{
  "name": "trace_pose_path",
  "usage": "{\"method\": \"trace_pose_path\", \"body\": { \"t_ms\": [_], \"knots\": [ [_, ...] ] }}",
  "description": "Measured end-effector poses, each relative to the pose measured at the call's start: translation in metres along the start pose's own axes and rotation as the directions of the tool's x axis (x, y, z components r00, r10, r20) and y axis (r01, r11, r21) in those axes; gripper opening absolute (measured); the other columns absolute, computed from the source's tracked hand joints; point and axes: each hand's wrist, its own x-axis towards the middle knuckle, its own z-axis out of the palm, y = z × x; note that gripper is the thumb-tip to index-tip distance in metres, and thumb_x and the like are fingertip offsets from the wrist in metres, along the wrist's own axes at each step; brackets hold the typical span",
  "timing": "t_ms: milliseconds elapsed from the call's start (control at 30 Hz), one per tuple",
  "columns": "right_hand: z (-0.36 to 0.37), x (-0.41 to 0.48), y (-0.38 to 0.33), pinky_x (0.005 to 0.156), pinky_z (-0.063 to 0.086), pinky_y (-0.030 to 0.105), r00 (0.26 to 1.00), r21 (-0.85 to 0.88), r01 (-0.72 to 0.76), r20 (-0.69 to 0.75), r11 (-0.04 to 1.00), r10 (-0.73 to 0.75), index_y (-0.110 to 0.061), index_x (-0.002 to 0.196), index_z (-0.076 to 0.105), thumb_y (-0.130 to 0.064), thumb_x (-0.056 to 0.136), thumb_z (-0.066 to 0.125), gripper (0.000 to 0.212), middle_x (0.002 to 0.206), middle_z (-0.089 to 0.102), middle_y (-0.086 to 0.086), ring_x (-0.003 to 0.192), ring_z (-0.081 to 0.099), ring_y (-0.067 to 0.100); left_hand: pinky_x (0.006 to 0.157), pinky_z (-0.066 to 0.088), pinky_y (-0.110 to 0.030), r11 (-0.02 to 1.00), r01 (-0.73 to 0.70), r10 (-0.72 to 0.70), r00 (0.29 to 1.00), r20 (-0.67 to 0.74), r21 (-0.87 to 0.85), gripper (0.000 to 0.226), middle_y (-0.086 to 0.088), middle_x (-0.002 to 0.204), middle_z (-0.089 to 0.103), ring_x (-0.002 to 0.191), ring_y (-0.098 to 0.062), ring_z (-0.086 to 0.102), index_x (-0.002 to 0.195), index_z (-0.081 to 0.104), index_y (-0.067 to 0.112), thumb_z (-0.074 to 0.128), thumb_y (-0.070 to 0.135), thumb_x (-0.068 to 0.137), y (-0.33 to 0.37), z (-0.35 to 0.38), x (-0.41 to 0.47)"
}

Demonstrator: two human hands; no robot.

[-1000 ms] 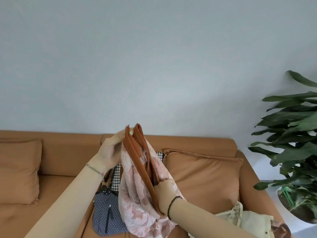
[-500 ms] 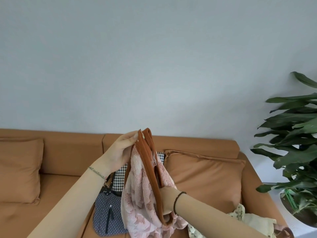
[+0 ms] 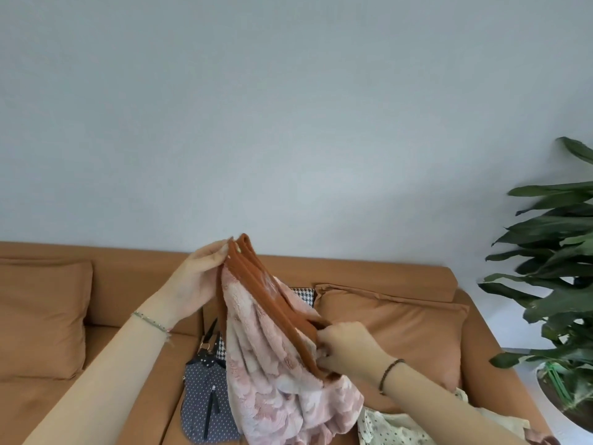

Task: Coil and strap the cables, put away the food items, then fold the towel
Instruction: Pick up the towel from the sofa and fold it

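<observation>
- We have the towel (image 3: 266,364) up in the air over the sofa (image 3: 134,268) — pink and fluffy, with a rust-brown border.
- Our left hand (image 3: 195,281) is at the top, with its fingers (image 3: 215,252) pinching the border's highest corner, where two brown edges meet side by side.
- Our right hand (image 3: 346,348) is lower and further right, and its fingers (image 3: 324,351) are curled tight round the same brown border.
- Between the two hands the border runs taut on a slant, and the pink body of the towel hangs loose below it in soft folds.
- Behind the towel, a dark blue polka-dot bag (image 3: 202,399) lies on the sofa seat, partly hidden by the hanging cloth.
- A houndstooth piece (image 3: 303,295) peeks out just beside the right cushion (image 3: 401,322).
- A second cushion (image 3: 41,316) leans at the far left.
- Bottom right, a cream floral cloth (image 3: 385,427) lies crumpled on the seat under our right forearm.
- A leafy green plant (image 3: 552,268) stands off the sofa's right end.
</observation>
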Motion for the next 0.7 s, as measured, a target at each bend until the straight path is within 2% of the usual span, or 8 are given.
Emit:
{"method": "trace_pose_path", "body": {
  "t_ms": [100, 167, 233, 267, 367, 533, 633, 700],
  "knots": [
    [-0.007, -0.02, 0.034, 0.038, 0.031, 0.026, 0.931, -0.001, 0.044, -0.362, 0.999, -0.041, -0.026, 0.072, 0.037, -0.035, 0.069, 0.057, 0.023, 0.055, 0.055, -0.007, 0.046, 0.054, 0.019, 0.079, 0.059, -0.027, 0.995, -0.082, 0.077, 0.993, -0.085, -0.055, 0.038, -0.008, 0.093, 0.074, 0.089, -0.019, 0.072, 0.09, 0.079, 0.011, 0.042, 0.014, 0.096, 0.011, -0.027, -0.007],
    [-0.018, -0.027, 0.041, 0.033, 0.032, 0.026, 0.925, -0.064, 0.068, -0.37, 0.996, -0.087, -0.029, 0.079, 0.041, -0.036, 0.069, 0.053, 0.018, 0.05, 0.054, -0.008, 0.039, 0.051, 0.019, 0.082, 0.058, -0.028, 0.995, -0.097, 0.096, 0.994, -0.055, -0.026, 0.024, -0.01, 0.097, 0.072, 0.093, -0.022, 0.071, 0.095, 0.077, 0.009, 0.059, 0.024, 0.094, 0.012, -0.038, -0.011],
    [-0.026, -0.029, 0.042, 0.037, 0.03, 0.024, 0.945, -0.184, 0.086, -0.295, 0.979, -0.139, -0.033, 0.087, 0.047, -0.038, 0.074, 0.048, 0.015, 0.052, 0.057, -0.009, 0.041, 0.054, 0.016, 0.085, 0.058, -0.032, 0.996, -0.079, 0.08, 0.996, -0.025, 0.04, 0.029, -0.016, 0.103, 0.071, 0.097, -0.027, 0.069, 0.102, 0.074, 0.005, 0.068, 0.03, 0.091, 0.006, -0.043, -0.009],
    [-0.03, -0.03, 0.04, 0.043, 0.031, 0.026, 0.966, -0.199, 0.1, -0.217, 0.975, -0.143, -0.032, 0.087, 0.047, -0.036, 0.078, 0.045, 0.01, 0.057, 0.06, -0.008, 0.048, 0.056, 0.018, 0.086, 0.058, -0.033, 0.996, -0.068, 0.07, 0.997, -0.029, 0.054, 0.029, -0.018, 0.104, 0.07, 0.098, -0.029, 0.068, 0.104, 0.072, 0.002, 0.062, 0.027, 0.094, 0.003, -0.041, -0.008],
    [-0.045, -0.038, 0.036, 0.062, 0.047, 0.034, 0.993, 0.014, 0.094, 0.07, 0.995, -0.095, -0.031, 0.091, 0.045, -0.03, 0.083, 0.044, 0.009, 0.074, 0.062, -0.006, 0.063, 0.054, 0.016, 0.085, 0.059, -0.031, 0.996, -0.072, 0.077, 0.992, -0.095, 0.059, 0.033, -0.018, 0.102, 0.072, 0.096, -0.028, 0.07, 0.112, 0.064, -0.007, 0.045, 0.017, 0.098, -0.002, -0.037, -0.006],
    [-0.065, -0.047, 0.04, 0.078, 0.054, 0.034, 0.949, 0.291, 0.077, 0.271, 0.954, -0.159, -0.034, 0.104, 0.048, -0.019, 0.083, 0.057, 0.027, 0.089, 0.068, -0.01, 0.064, 0.055, -0.008, 0.085, 0.06, -0.031, 0.996, -0.062, 0.072, 0.987, -0.146, 0.072, 0.031, -0.017, 0.103, 0.072, 0.097, -0.027, 0.07, 0.104, 0.072, 0.0, 0.048, 0.019, 0.096, -0.002, -0.032, -0.007],
    [-0.072, -0.055, 0.037, 0.079, 0.053, 0.031, 0.92, 0.481, 0.062, 0.312, 0.875, -0.236, -0.031, 0.107, 0.053, -0.012, 0.089, 0.057, 0.026, 0.097, 0.066, -0.008, 0.068, 0.062, -0.003, 0.08, 0.06, -0.029, 0.995, -0.051, 0.064, 0.985, -0.16, 0.086, 0.036, -0.013, 0.097, 0.075, 0.09, -0.023, 0.072, 0.089, 0.08, 0.011, 0.046, 0.018, 0.097, 0.001, -0.029, -0.008],
    [-0.074, -0.06, 0.036, 0.079, 0.055, 0.028, 0.896, 0.5, 0.064, 0.352, 0.864, -0.27, -0.03, 0.113, 0.055, -0.011, 0.093, 0.053, 0.028, 0.096, 0.064, -0.015, 0.07, 0.069, 0.008, 0.081, 0.06, -0.03, 0.995, -0.041, 0.055, 0.986, -0.155, 0.092, 0.034, -0.015, 0.099, 0.074, 0.093, -0.025, 0.072, 0.091, 0.08, 0.009, 0.048, 0.02, 0.096, 0.004, -0.026, -0.009]
  ]
}}
